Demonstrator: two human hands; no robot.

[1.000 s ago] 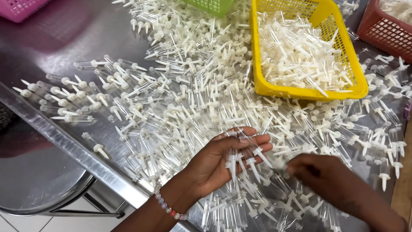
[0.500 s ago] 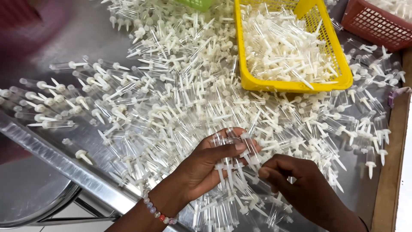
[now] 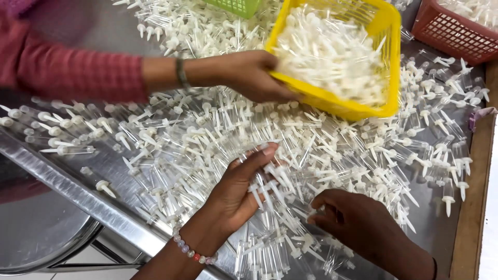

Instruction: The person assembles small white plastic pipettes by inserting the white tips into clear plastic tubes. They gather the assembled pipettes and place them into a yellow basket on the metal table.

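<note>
My left hand (image 3: 236, 194) lies palm up at the near side of a big pile of clear tubes and white plug sticks (image 3: 207, 135), with a bunch of these pieces held across its fingers. A bead bracelet (image 3: 189, 251) circles that wrist. Just to the right, my right hand (image 3: 358, 223) is curled knuckles up, fingertips pinched down on a piece in the pile. Beyond them a co-worker's hand (image 3: 249, 75), in a red sleeve, grips the near rim of a yellow basket (image 3: 358, 111) full of white sticks and tilts it.
A red basket (image 3: 446, 36) with more pieces stands at the back right, a green basket (image 3: 238, 6) at the back. The steel table's edge (image 3: 78, 194) runs diagonally at left above a round metal stool (image 3: 36, 238). A wooden rail (image 3: 472, 207) borders the right.
A co-worker's arm has come in from the left and taken the yellow basket by its rim, lifting it toward me. My two hands stay at the near pile, the right one slightly lower.
</note>
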